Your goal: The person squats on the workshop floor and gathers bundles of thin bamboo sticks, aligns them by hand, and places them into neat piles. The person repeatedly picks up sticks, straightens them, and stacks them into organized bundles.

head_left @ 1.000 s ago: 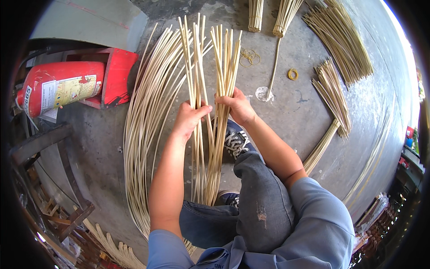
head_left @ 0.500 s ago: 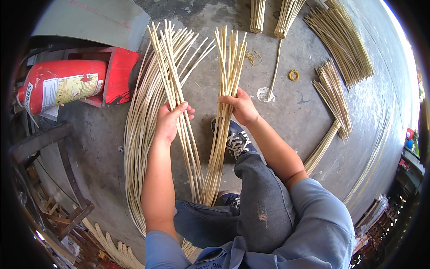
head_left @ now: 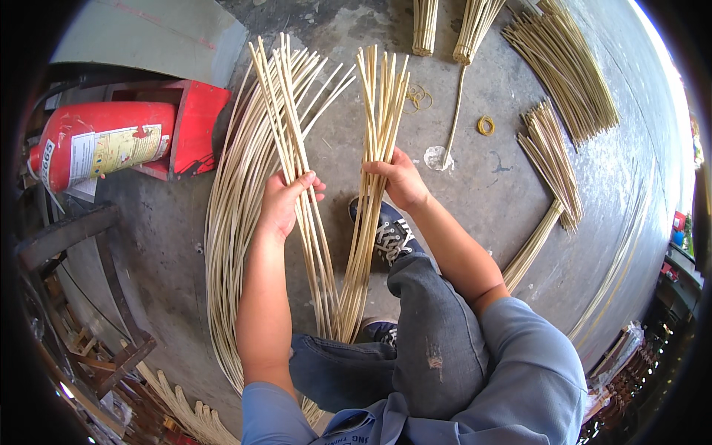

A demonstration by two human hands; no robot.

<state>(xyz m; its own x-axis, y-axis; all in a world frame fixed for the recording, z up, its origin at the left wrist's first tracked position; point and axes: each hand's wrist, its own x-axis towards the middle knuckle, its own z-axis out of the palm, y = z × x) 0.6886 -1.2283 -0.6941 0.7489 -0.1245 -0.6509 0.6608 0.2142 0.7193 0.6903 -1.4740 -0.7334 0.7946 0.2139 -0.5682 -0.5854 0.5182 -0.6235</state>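
Note:
My left hand (head_left: 288,199) is closed around a few long, pale rattan canes (head_left: 320,278), thumb across the front. In my right hand (head_left: 398,178) is a thicker bunch of rattan canes (head_left: 360,259), gripped below its fanned-out upper ends. The two bunches spread apart at the top and come together low down, near my knee. Beside my left forearm, a large curved pile of loose canes (head_left: 224,245) lies on the floor; its upper part passes behind the canes in my left hand. The lower ends of the bunches are partly hidden by my leg.
At the left lies a red fire extinguisher (head_left: 104,141) by a red box (head_left: 199,126), above a dark metal frame (head_left: 70,233). Tied cane bundles (head_left: 567,70) lie at the right. Rubber bands (head_left: 486,125) rest on the concrete floor near a single upright-looking cane (head_left: 456,111).
Both hands keep their grips in nearly the same places. The canes in my left hand have shifted very slightly to the right.

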